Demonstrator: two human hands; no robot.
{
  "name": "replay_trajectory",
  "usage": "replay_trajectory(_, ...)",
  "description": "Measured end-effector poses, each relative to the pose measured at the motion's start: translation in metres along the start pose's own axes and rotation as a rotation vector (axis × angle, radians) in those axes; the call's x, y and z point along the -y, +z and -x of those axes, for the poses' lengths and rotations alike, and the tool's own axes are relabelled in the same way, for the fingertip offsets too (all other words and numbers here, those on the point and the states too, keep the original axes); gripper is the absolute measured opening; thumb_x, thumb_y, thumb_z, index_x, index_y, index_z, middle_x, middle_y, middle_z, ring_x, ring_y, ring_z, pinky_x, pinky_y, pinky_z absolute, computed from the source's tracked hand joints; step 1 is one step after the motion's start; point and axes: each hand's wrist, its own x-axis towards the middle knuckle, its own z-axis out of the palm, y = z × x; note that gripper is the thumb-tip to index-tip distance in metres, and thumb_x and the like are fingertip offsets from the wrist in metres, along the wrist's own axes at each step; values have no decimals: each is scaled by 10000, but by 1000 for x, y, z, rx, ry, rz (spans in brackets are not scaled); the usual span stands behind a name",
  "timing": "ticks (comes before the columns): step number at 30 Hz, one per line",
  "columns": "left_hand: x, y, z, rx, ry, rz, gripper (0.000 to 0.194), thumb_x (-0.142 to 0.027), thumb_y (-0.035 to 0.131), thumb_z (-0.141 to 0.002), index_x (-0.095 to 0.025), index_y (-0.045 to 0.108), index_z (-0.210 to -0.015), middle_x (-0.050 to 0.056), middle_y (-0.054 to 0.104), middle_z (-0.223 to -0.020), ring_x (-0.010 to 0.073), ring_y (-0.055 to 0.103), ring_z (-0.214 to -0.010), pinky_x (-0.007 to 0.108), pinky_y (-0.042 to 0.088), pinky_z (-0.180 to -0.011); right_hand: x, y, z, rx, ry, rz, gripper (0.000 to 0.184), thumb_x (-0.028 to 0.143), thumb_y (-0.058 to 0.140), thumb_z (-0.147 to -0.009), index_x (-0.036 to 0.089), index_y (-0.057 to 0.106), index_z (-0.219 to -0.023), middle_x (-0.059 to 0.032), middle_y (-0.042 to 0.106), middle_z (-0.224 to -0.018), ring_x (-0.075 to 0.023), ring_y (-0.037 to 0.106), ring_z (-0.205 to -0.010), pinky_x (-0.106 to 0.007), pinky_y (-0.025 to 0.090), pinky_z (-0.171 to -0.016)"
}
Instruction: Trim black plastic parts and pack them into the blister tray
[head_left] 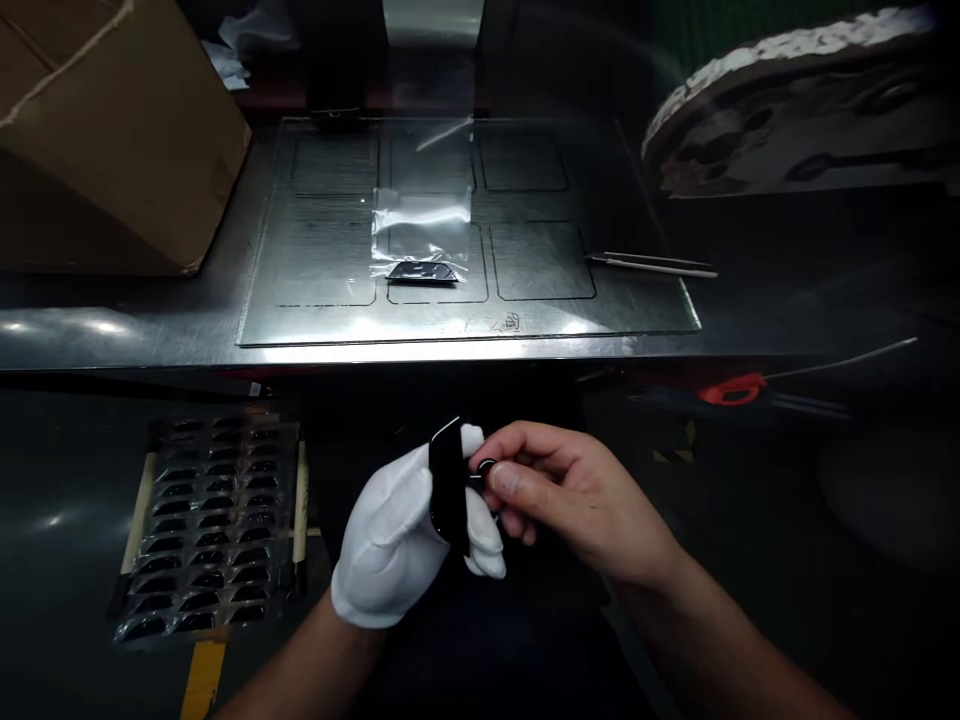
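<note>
My left hand (394, 540), in a white glove, grips a glossy black panel (448, 490) by its edges in front of the bench. The panel stands nearly on end, its shiny rim towards me. My bare right hand (577, 495) pinches a small black rounded piece (484, 470) between thumb and forefinger, close to the panel's right side. Whether that piece touches the panel or is joined to it, I cannot tell. On the glass plate above lies a similar black part (421, 272) at the lower end of a clear plastic film (424, 220).
Tweezers (652, 264) rest across the right side of the glass plate (337, 320). A cardboard box (127, 150) stands at the left. A tray of black parts (206, 530) sits low left. An orange-handled tool (733, 389) is beneath the bench edge; a white-edged machine part (795, 110) juts in upper right.
</note>
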Motion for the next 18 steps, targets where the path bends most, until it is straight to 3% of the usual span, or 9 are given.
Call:
replay_trajectory(8, 6, 3, -6, -10, 20, -8, 411, -361, 438, -1082, -177, 656, -1376, 54, 777, -767, 179, 724, -636, 339, 560, -714, -10, -11, -1, 23, 26, -39, 329, 473, 774, -910, 155, 712, -970, 9, 661, -708, -46, 567, -522, -121, 454, -448)
replay_trajectory(14, 3, 1, -2, -4, 37, -31, 428, -375, 438, -1077, -167, 643, -1389, 53, 760, -731, 190, 716, -613, 306, 537, -599, -9, -7, -4, 77, 35, -34, 326, 478, 765, -919, 161, 687, -934, 21, 665, -702, -35, 566, -524, -105, 458, -456)
replay_trajectory(18, 0, 1, 2, -17, 48, -38, 413, -374, 464, -1070, -179, 655, -1380, 31, 759, -722, 174, 721, -596, 315, 566, -656, -8, -4, -4, 95, 46, -51, 327, 473, 765, -918, 160, 670, -903, 23, 661, -692, -36, 557, -514, -109, 451, -452)
